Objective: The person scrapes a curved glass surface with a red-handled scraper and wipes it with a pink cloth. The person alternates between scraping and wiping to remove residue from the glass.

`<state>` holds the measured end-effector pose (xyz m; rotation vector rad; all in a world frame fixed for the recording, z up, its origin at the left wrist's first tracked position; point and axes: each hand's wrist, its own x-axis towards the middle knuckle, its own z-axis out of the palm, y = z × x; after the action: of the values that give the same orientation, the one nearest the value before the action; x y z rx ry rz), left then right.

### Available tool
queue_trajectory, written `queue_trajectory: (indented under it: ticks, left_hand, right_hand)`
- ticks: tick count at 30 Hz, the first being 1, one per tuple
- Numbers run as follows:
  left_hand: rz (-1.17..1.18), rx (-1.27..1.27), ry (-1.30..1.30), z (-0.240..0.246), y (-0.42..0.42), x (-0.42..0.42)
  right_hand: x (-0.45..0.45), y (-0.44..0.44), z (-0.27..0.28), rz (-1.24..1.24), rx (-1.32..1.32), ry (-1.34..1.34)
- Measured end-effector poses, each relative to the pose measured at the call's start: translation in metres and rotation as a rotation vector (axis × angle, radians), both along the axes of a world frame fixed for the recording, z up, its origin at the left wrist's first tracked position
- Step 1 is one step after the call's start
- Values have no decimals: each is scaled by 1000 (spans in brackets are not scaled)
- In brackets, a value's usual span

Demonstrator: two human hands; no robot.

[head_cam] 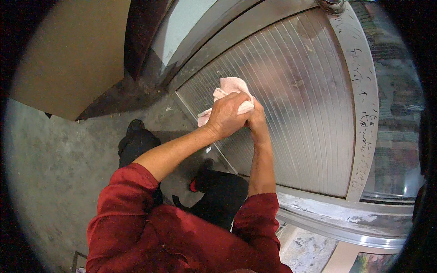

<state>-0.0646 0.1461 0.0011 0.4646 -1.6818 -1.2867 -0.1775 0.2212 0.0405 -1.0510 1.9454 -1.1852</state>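
A pale pink cloth (pixel 234 85) is bunched between my two hands, with loose folds sticking out above and to the left of them. My left hand (pixel 228 114) grips it from the near side, and one rolled end shows by the fingers. Pressed close against it, my right hand (pixel 256 119) also holds the cloth, its fingers mostly hidden behind the left hand. Both hands are in front of a ribbed, translucent door panel (pixel 307 112) in a metal frame. Whether the cloth touches the panel cannot be told.
The metal door frame (pixel 363 102) bears dark marks, with a round knob (pixel 333 5) at its top. A metal sill track (pixel 341 227) curves below. A large brown board (pixel 75 51) stands at the upper left. Beneath lies a grey concrete floor (pixel 61 170), with my dark shoes on it.
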Motion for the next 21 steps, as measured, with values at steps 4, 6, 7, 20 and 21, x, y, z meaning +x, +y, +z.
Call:
queue_trajectory:
  ticks: [4, 6, 7, 20, 21]
  left_hand:
    - [-308, 253, 72, 8, -5, 8]
    - [-662, 424, 120, 4, 2, -9]
    - [-671, -53, 119, -11, 10, -24]
    - [-1173, 160, -206, 8, -4, 26]
    - [-1164, 150, -225, 10, -7, 27]
  right_hand:
    - [-47, -3, -71, -49, -63, -188]
    - [-106, 15, -113, -33, -43, -236]
    - [-120, 20, -117, -25, 1, -257]
    - [-21, -52, -45, -126, 288, -353]
    - [-21, -54, -46, -122, 283, -383]
